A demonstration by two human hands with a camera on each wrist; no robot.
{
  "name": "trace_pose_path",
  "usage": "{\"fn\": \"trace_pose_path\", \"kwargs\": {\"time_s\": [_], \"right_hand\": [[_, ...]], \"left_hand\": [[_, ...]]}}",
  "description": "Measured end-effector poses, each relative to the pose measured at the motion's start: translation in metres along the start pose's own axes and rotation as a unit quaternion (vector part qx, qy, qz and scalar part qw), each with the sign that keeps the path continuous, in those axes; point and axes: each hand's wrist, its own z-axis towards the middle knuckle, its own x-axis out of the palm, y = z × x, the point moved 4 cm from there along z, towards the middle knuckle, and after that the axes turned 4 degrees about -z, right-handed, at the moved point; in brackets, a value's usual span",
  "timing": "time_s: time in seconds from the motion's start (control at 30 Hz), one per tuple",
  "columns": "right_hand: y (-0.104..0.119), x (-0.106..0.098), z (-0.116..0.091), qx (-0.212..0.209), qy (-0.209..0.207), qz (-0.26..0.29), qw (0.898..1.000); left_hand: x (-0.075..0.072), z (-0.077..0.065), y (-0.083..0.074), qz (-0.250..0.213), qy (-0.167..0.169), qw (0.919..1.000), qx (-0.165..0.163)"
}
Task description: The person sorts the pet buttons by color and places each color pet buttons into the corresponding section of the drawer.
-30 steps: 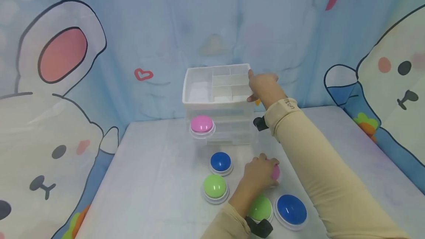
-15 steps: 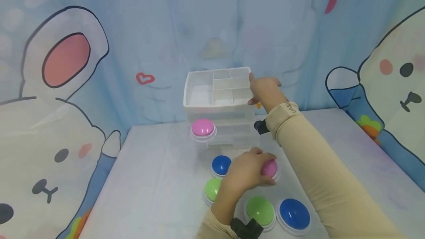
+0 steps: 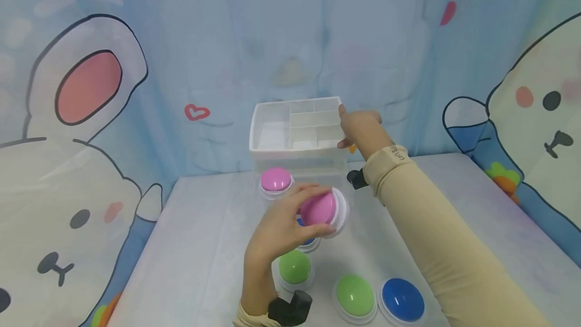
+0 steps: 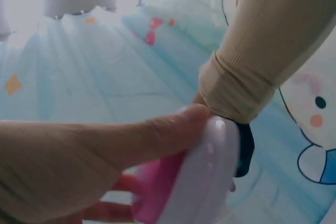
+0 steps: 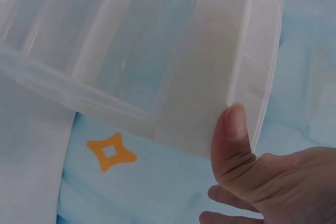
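Observation:
In the head view, my left hand (image 3: pixel 281 228) holds a pink push button (image 3: pixel 319 209) with a white round base, thumb and fingers around its dome. The button is tipped sideways above the table, its base facing right. The left wrist view shows the thumb across the white base (image 4: pixel 207 177). My right hand (image 3: pixel 363 127) rests at the right side of a white drawer organizer (image 3: pixel 299 153) with a compartment tray on top. Its thumb (image 5: pixel 236 124) lies along the organizer's edge in the right wrist view; the other fingers hang loosely below.
Another pink push button (image 3: pixel 276 179) sits at the organizer's front left. A blue one (image 3: pixel 308 243) is partly hidden behind my left hand. Nearer are green buttons (image 3: pixel 295 266) (image 3: pixel 356 295) and a larger blue button (image 3: pixel 403 299). A printed curtain (image 3: pixel 218 54) hangs behind the white table (image 3: pixel 199 246).
My left hand has lifted the pink push button off the table, moved it left and up, and tipped it on its side. The right hand has stayed at the organizer.

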Motion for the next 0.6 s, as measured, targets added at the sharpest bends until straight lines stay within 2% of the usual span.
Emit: {"fn": "trace_pose_path", "kwargs": {"time_s": [0.1,0.2,0.27,0.33,0.4,0.47,0.6], "right_hand": [[0.000,0.001,0.002,-0.007,-0.007,0.005,1.000],[-0.004,0.002,0.001,-0.002,-0.013,0.010,1.000],[-0.004,0.003,0.000,0.004,-0.017,0.021,1.000],[-0.004,0.003,-0.001,0.008,-0.015,0.036,0.999],[-0.002,0.003,-0.003,0.007,-0.015,0.041,0.999],[0.000,0.003,-0.005,0.004,-0.014,0.036,0.999],[0.002,0.002,-0.007,0.003,-0.014,0.014,1.000]], "left_hand": [[-0.005,0.007,0.008,-0.026,-0.103,0.9938,0.033],[-0.002,0.019,0.017,-0.037,-0.205,0.9751,0.075],[0.003,0.027,0.022,-0.049,-0.253,0.9609,0.101],[0.008,0.033,0.027,-0.055,-0.281,0.9509,0.118],[0.014,0.038,0.032,-0.049,-0.294,0.9465,0.123],[0.018,0.042,0.036,-0.025,-0.299,0.9467,0.116],[0.025,0.048,0.042,0.031,-0.292,0.9520,0.086]]}}
